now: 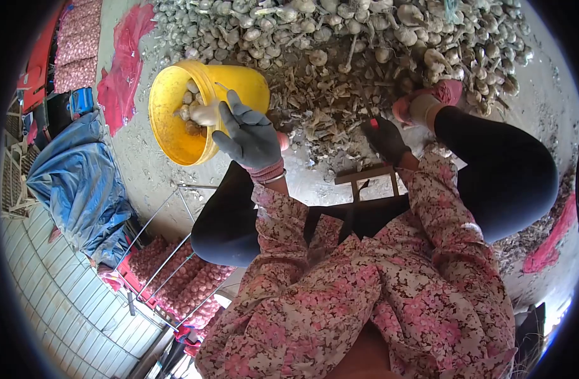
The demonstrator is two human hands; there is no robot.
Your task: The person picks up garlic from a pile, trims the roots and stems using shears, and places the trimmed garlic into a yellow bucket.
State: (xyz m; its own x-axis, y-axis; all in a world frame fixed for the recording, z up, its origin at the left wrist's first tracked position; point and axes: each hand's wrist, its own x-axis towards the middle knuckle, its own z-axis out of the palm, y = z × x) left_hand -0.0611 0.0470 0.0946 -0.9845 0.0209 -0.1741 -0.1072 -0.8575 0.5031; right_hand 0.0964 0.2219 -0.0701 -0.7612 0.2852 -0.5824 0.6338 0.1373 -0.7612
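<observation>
My left hand (248, 134), in a grey-coated glove, is open beside the mouth of a yellow bucket (245, 85) lying on its side. A motion-blurred garlic bulb (205, 115) is just off its fingertips, at the bucket's opening. Several garlic bulbs (187, 112) lie inside the bucket. Low over the dry husks, my right hand (384, 140), in a dark glove, is closed around a tool with a red part (374, 124) on its handle. A thin dark length points away from that fist; its exact kind I cannot tell.
A large heap of garlic (289, 28) spreads across the far side, with trimmed husks (321, 101) between it and me. To the left are a red mesh sheet (126, 60), a blue tarp (84, 183) and filled net sacks (169, 278) behind a metal frame (152, 262).
</observation>
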